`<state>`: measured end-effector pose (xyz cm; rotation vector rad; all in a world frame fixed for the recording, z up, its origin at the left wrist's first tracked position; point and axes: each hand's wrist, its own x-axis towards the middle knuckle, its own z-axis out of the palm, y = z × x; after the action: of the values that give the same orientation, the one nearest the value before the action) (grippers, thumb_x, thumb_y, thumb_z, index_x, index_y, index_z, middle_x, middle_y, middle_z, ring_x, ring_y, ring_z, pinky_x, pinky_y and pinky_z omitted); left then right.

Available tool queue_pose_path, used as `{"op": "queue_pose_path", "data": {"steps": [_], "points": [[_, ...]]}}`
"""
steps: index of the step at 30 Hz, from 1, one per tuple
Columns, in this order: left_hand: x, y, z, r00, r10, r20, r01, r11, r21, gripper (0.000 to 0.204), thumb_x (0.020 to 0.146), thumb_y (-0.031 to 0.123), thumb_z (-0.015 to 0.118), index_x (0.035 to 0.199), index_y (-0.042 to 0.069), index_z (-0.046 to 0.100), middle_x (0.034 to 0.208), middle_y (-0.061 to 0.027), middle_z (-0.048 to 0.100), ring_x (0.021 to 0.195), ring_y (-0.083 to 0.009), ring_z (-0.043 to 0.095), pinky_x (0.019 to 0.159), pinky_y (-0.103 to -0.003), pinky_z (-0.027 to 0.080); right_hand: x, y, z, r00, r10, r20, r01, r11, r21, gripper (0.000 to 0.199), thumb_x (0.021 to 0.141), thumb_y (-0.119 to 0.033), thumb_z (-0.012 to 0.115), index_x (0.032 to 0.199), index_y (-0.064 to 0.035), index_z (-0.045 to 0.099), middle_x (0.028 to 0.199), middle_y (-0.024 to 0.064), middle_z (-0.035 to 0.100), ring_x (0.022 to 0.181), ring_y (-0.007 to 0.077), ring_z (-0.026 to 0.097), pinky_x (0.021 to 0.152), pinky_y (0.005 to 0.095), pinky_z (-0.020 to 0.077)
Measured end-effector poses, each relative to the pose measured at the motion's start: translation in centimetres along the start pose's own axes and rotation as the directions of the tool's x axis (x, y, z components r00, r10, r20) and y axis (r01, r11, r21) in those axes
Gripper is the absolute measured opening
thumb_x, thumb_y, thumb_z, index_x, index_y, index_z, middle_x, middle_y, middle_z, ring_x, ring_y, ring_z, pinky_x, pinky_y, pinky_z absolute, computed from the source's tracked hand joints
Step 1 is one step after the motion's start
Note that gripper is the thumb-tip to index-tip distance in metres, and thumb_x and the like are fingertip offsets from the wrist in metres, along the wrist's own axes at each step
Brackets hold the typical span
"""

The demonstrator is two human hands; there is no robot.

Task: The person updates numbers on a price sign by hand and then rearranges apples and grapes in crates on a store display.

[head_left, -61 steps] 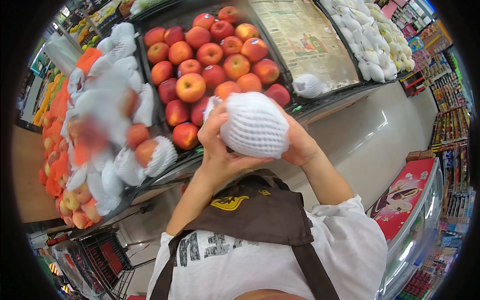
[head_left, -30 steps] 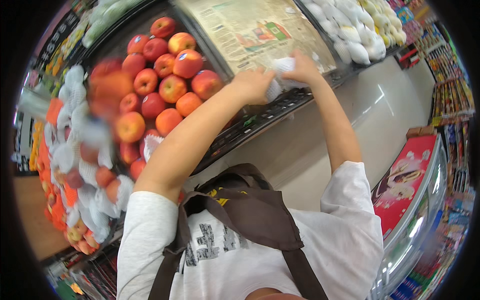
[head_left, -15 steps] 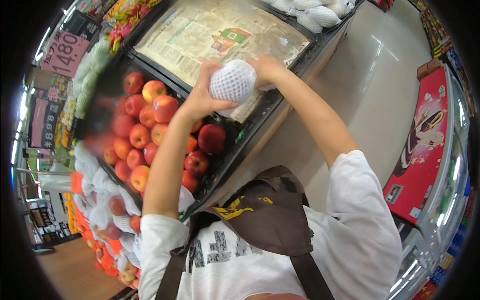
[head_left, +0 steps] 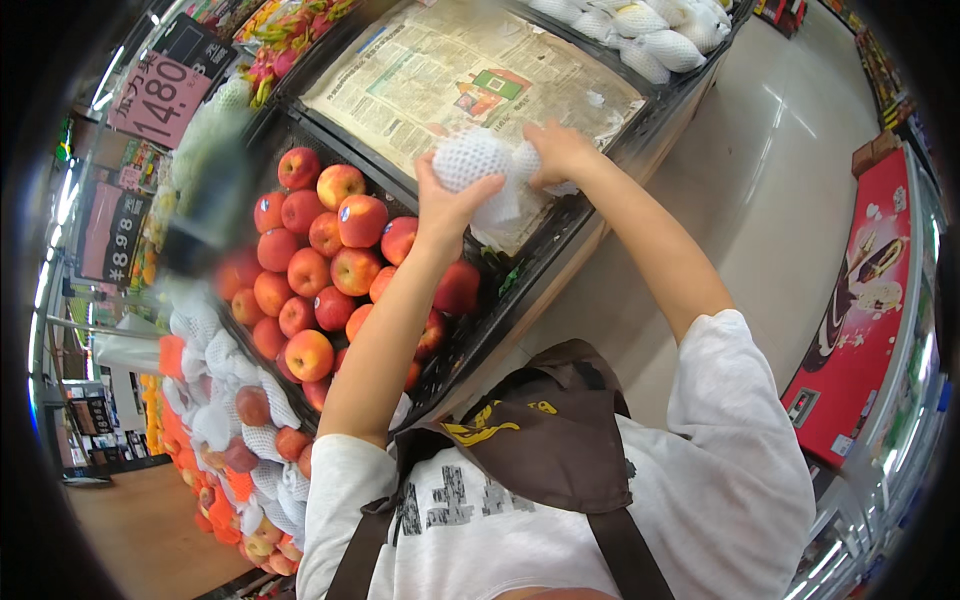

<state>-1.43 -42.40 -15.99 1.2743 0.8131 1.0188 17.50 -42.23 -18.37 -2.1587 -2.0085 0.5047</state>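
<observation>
My left hand (head_left: 446,207) is curled around a round fruit in a white foam net (head_left: 468,163); the net hides what kind of fruit it is. My right hand (head_left: 560,155) pinches a loose part of white foam netting (head_left: 524,162) close beside it. Both hands are above the near edge of a newspaper-lined black crate (head_left: 420,85). Left of my left forearm, a black crate holds several bare red-and-yellow apples (head_left: 354,270).
Foam-netted fruit (head_left: 665,50) lies at the far end of the stand. More netted and bare fruit (head_left: 240,430) is heaped at the lower left. Price signs (head_left: 160,98) stand along the left. A red-fronted freezer (head_left: 850,300) is across the aisle floor (head_left: 720,190).
The foam-netted fruit has tilted in my left hand, and white netting now stretches toward my right hand. The whole view has shifted, with the crates appearing further right.
</observation>
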Motion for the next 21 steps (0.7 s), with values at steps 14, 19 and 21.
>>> {"op": "queue_pose_path", "data": {"steps": [14, 19, 21], "points": [[2.3, -4.0, -0.2, 0.953, -0.194, 0.232, -0.077, 0.585, 0.807, 0.083, 0.06, 0.041, 0.076, 0.123, -0.001, 0.042, 0.112, -0.0213, 0.055, 0.102, -0.0275, 0.055, 0.083, -0.035, 0.045, -0.2, -0.7, -0.2, 0.991, -0.115, 0.069, 0.127, 0.969, -0.213, 0.07, 0.06, -0.031, 0.074, 0.122, -0.019, 0.044, 0.118, 0.0192, 0.046, 0.111, 0.0372, 0.047, 0.089, 0.047, 0.0412], [1.7, -3.7, -0.7, 0.923, -0.245, 0.298, 0.041, 0.83, 0.556, 0.07, 0.063, 0.038, 0.074, 0.118, 0.002, 0.049, 0.107, -0.0147, 0.059, 0.095, -0.0255, 0.058, 0.08, -0.034, 0.047, 0.2, 0.2, 0.1, 0.994, -0.098, 0.053, 0.103, 0.988, -0.116, 0.069, 0.058, -0.034, 0.074, 0.12, -0.0204, 0.046, 0.118, 0.0196, 0.045, 0.114, 0.0366, 0.045, 0.091, 0.0463, 0.04], [1.0, -2.6, -1.1, 0.915, -0.254, 0.315, 0.167, 0.946, 0.278, 0.067, 0.065, 0.035, 0.071, 0.118, 0.003, 0.048, 0.105, -0.0128, 0.06, 0.094, -0.0239, 0.059, 0.08, -0.033, 0.047, 0.0, -0.1, 0.2, 0.997, -0.071, 0.019, 0.073, 0.985, -0.158, 0.07, 0.058, -0.035, 0.074, 0.12, -0.0213, 0.046, 0.119, 0.0193, 0.045, 0.115, 0.0361, 0.044, 0.093, 0.0447, 0.0385]]}}
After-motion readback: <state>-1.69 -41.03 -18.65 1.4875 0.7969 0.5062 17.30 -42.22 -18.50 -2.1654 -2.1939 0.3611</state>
